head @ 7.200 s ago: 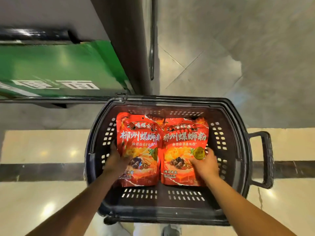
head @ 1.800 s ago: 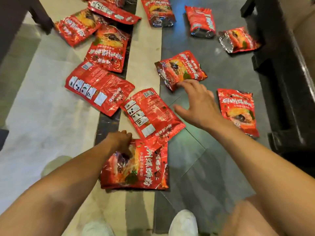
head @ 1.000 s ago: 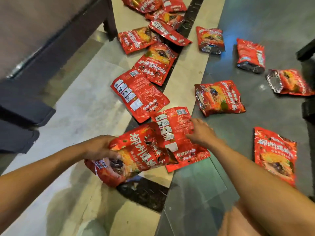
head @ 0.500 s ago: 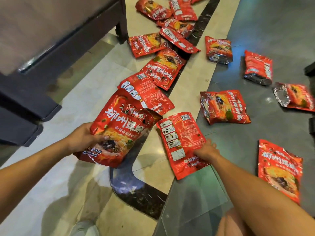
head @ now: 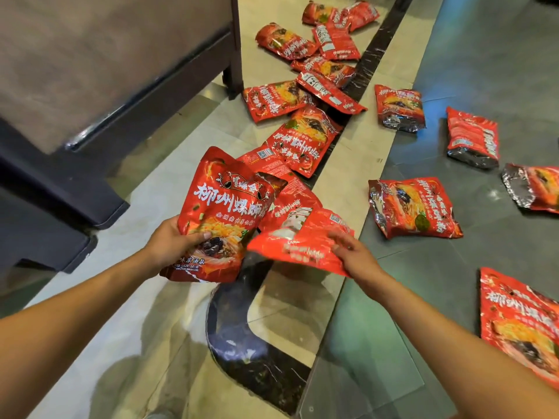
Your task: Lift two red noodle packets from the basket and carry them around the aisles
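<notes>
Red pouch [head: 225,213] is gripped face-up in the left hand [head: 172,243], while the right hand [head: 355,255] pinches a second pouch [head: 298,240] above the floor [head: 453,267].

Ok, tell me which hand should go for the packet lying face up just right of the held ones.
Probably the right hand: it is nearer to that floor packet, though it already pinches a packet. The left hand grips another packet farther away.

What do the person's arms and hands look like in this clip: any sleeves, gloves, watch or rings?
Both forearms are bare up to the frame edge, with no sleeve in view. The left hand and right hand wear no gloves; no watch, band or ring shows on either.
</notes>
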